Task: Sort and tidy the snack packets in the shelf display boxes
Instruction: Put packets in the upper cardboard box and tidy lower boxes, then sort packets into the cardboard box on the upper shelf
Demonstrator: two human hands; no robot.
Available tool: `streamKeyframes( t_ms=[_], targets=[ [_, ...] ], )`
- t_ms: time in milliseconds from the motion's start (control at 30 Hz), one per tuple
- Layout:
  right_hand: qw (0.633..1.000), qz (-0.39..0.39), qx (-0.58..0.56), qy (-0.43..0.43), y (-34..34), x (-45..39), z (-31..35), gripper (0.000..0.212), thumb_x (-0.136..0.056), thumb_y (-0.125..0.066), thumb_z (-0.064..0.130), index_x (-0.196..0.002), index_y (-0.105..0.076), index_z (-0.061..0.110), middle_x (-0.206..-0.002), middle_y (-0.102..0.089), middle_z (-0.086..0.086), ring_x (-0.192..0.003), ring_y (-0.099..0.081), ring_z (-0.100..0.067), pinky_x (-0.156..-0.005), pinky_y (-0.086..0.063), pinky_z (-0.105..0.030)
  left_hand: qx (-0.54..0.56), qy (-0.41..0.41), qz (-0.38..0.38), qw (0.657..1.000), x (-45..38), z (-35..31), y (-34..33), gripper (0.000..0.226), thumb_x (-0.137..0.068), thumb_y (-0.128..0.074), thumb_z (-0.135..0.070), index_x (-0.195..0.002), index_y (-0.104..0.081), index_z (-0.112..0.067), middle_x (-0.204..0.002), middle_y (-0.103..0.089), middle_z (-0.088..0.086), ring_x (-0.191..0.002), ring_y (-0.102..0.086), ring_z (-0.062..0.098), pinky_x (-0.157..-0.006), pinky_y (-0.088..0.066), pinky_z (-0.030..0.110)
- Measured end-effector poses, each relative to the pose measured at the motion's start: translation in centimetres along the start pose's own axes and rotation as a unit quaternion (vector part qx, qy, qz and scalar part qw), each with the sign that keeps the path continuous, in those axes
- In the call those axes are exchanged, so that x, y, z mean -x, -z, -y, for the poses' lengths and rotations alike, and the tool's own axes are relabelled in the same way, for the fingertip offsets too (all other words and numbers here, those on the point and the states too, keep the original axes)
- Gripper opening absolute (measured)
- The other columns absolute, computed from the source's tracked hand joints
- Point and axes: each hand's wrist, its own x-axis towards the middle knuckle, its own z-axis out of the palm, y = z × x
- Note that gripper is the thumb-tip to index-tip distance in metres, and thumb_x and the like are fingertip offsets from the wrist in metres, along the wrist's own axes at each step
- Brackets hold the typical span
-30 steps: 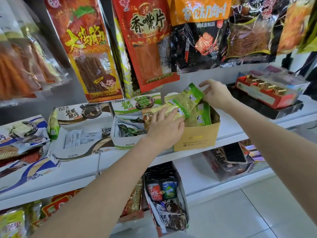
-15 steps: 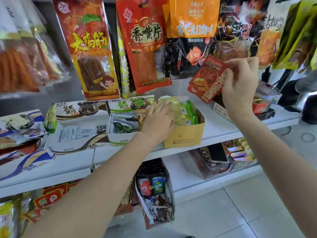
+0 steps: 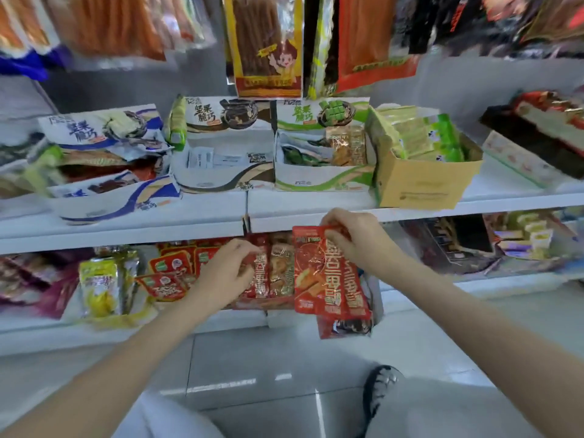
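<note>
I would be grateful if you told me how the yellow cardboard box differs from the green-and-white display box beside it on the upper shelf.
The yellow cardboard box is plain and sits askew; the green-and-white display box is printed and square to the shelf edge. The yellow one holds green packets, the other mixed ones. Both are open-topped.

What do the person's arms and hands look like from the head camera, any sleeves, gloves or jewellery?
Both forearms are bare along all that shows, with no sleeve in view. The left hand and right hand wear no gloves, and no rings, watch or wristband can be seen. The picture is somewhat blurred, so small details such as nails cannot be made out.
</note>
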Motion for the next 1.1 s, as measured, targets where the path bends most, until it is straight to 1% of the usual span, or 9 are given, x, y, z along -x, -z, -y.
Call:
streamKeyframes(
  t_ms=[133, 233, 400, 467, 600, 800, 867, 933, 1100],
  targets=[
    [0.99, 0.042, -0.117, -0.067, -3.2, -2.2, 1.1, 0.014, -0.09, -0.054, 0.003, -0.103, -0.059, 0.003, -0.091, -0.061, -0.004, -0.084, -0.056, -0.014, -0.067, -0.044, -0.009, 0.197, 0.09, 0.121, 0.969, -0.3, -0.6, -0.4, 0.024, -0.097, -0.045, -0.025, -0.116, -0.059, -0.017, -0.109, -0.059, -0.006, -0.101, -0.056, 0.007, -0.082, -0.043, 0.017],
    [0.973, 0.066, -0.203, -0.088, -5.0, -3.7, 2.4, 0.017, -0.088, -0.052, -0.006, -0.099, -0.059, 0.006, -0.091, -0.062, -0.003, -0.085, -0.059, -0.013, -0.079, -0.051, -0.026, 0.261, 0.116, 0.121, 0.951, -0.8, -0.2, -0.1, 0.014, -0.093, -0.053, -0.018, -0.103, -0.063, -0.016, -0.098, -0.064, -0.004, -0.083, -0.061, 0.003, -0.068, -0.046, 0.008],
    [0.898, 0.124, -0.366, -0.209, -8.3, -4.7, 3.2, 0.029, -0.082, -0.066, 0.006, -0.11, -0.058, 0.008, -0.104, -0.066, -0.006, -0.094, -0.063, -0.018, -0.076, -0.054, -0.027, 0.279, 0.165, 0.081, 0.943, -0.5, 3.1, 0.5, 0.018, -0.087, -0.063, -0.016, -0.104, -0.064, -0.009, -0.103, -0.069, 0.005, -0.079, -0.064, 0.007, -0.066, -0.05, 0.016],
    [0.897, 0.21, -0.324, -0.217, -9.9, -4.2, 3.3, 0.038, -0.08, -0.069, 0.007, -0.116, -0.056, 0.009, -0.105, -0.067, -0.006, -0.088, -0.064, -0.015, -0.068, -0.053, -0.022, 0.27, 0.179, 0.078, 0.943, -0.2, 4.0, 0.3, 0.019, -0.086, -0.064, -0.014, -0.104, -0.062, -0.009, -0.104, -0.068, 0.005, -0.084, -0.064, 0.012, -0.074, -0.052, 0.024],
    [0.9, 0.229, -0.295, -0.224, -12.2, -4.1, 3.7, 0.041, -0.078, -0.068, -0.003, -0.113, -0.051, 0.01, -0.108, -0.064, -0.01, -0.076, -0.064, -0.006, -0.06, -0.051, -0.019, 0.273, 0.185, 0.081, 0.941, 0.1, 4.7, -0.7, 0.022, -0.081, -0.069, -0.012, -0.102, -0.06, -0.012, -0.103, -0.066, 0.006, -0.096, -0.064, 0.021, -0.089, -0.053, 0.041],
    [0.879, 0.219, -0.332, -0.264, -13.8, -4.1, 3.5, 0.05, -0.073, -0.069, -0.01, -0.107, -0.048, 0.02, -0.115, -0.063, -0.011, -0.106, -0.06, -0.025, -0.094, -0.048, -0.039, 0.282, 0.194, 0.064, 0.937, -0.5, 5.6, -0.8, 0.022, -0.085, -0.064, -0.005, -0.107, -0.061, -0.002, -0.098, -0.068, 0.01, -0.085, -0.065, 0.019, -0.08, -0.055, 0.032],
    [0.914, 0.205, -0.24, -0.257, -13.3, -4.0, 2.4, 0.05, -0.078, -0.067, -0.004, -0.12, -0.047, 0.015, -0.117, -0.062, -0.013, -0.1, -0.06, -0.023, -0.087, -0.048, -0.033, 0.177, 0.162, 0.066, 0.968, -0.4, 6.4, -0.6, 0.015, -0.087, -0.06, -0.006, -0.101, -0.061, -0.006, -0.097, -0.069, 0.009, -0.085, -0.065, 0.019, -0.081, -0.053, 0.031],
    [0.952, 0.216, 0.003, -0.216, -12.8, -3.7, 0.9, 0.055, -0.087, -0.059, 0.011, -0.135, -0.031, 0.013, -0.123, -0.057, -0.013, -0.104, -0.056, -0.028, -0.089, -0.044, -0.037, 0.026, 0.108, 0.095, 0.989, 0.0, 7.1, -0.9, 0.02, -0.089, -0.057, -0.012, -0.109, -0.061, -0.012, -0.109, -0.065, 0.005, -0.095, -0.063, 0.019, -0.086, -0.051, 0.031],
    [0.905, 0.256, 0.332, -0.073, -13.7, -3.9, 2.0, 0.067, -0.088, -0.054, 0.009, -0.141, -0.015, 0.022, -0.143, -0.033, -0.015, -0.126, -0.037, -0.038, -0.102, -0.031, -0.055, -0.165, 0.006, 0.279, 0.946, 0.5, 8.9, -2.9, 0.048, -0.089, -0.053, -0.021, -0.134, -0.042, -0.011, -0.134, -0.047, 0.008, -0.116, -0.05, 0.025, -0.098, -0.044, 0.038]
  ],
)
